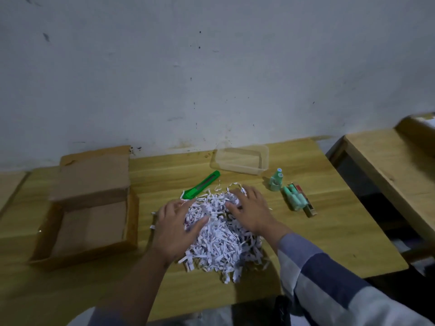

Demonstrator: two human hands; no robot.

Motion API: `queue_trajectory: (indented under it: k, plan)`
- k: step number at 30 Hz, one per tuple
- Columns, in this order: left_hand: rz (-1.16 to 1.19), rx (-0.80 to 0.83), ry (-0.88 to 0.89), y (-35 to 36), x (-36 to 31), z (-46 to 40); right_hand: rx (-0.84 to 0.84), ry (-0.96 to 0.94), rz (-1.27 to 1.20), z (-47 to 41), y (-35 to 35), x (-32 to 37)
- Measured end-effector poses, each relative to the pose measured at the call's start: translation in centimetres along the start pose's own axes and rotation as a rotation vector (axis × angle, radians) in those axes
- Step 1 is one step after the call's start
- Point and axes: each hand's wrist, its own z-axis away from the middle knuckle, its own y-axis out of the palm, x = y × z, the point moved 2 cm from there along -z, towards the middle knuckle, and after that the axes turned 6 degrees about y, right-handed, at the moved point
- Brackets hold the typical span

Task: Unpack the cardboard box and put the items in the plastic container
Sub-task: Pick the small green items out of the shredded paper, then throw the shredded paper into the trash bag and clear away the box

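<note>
Sleeves (329, 274) in blue and grey stripes are seen nearest the camera, at 5 o'clock, with the bare left forearm at 7 o'clock. Both hands are laid flat on a heap of shredded paper (221, 234) at the centre of the wooden table (329, 231). The left hand (175, 229) is pressed on the heap's 9 o'clock side, fingers spread wide and nothing gripped. The right hand (250, 211) is set on the heap's 1 o'clock side, fingers likewise splayed and holding nothing.

The cardboard box (91, 222) is found at 9 o'clock from the heap, open, its flap (94, 177) raised at the far side, with no items visible on its floor. The clear plastic container (242, 160) is placed at 12 o'clock, near the wall (211, 67), and looks empty.

A green box cutter (201, 185) is laid at 11 o'clock, its near end touching the shreds. At 2 o'clock a small green bottle (275, 182) is stood upright, and just beside it a bundle of pale green tubes (295, 198) is lain on the table. A second table (388, 165) is seen at 3 o'clock.
</note>
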Motion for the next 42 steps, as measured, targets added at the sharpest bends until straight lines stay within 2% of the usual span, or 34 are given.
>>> queue_trajectory:
  k: [3, 5, 10, 14, 19, 23, 26, 31, 33, 35, 39, 42]
  plan:
    - [0.055, 0.168, -0.140, -0.1, 2.0, 0.1, 0.103, 0.019, 0.018, -1.2, 0.5, -0.2]
    - [0.068, 0.259, -0.144, -0.2, 2.6, 0.0, 0.161, 0.018, 0.002, -1.5, 0.6, 0.1]
    - [0.093, 0.347, 0.018, 0.7, 2.3, 1.1, 0.261, -0.059, -0.176, 1.3, -0.1, 0.4]
    - [0.002, 0.409, 0.197, 1.9, 1.2, 2.1, 0.309, -0.170, 0.054, 4.4, 0.2, -0.8]
    - [-0.104, 0.373, 0.330, 2.7, 0.3, 0.1, 0.197, -0.223, 0.213, 4.6, 2.0, -2.1]
    - [-0.192, 0.426, 0.418, 3.2, -0.2, -3.3, 0.152, -0.237, 0.218, 2.6, 2.5, -2.4]
    - [-0.161, 0.444, 0.442, 3.6, -0.9, -4.5, 0.095, -0.250, 0.178, 1.5, 2.7, -3.2]
    - [0.125, 0.175, 0.495, 4.5, -1.7, -3.3, -0.086, -0.254, -0.049, 1.6, 3.5, -4.3]
    - [0.182, 0.123, 0.493, 4.5, -2.2, -2.7, -0.155, -0.253, -0.124, 2.1, 3.9, -4.3]
    - [0.190, 0.132, 0.491, 4.4, -2.5, -2.3, -0.197, -0.239, -0.165, 2.5, 4.3, -4.2]
    - [0.178, 0.262, 0.430, 3.6, -3.7, -1.8, -0.221, -0.174, -0.236, 4.0, 3.7, -4.3]
    - [0.216, 0.270, 0.419, 3.1, -5.2, -1.3, -0.255, -0.069, -0.246, 6.3, 1.9, -4.3]
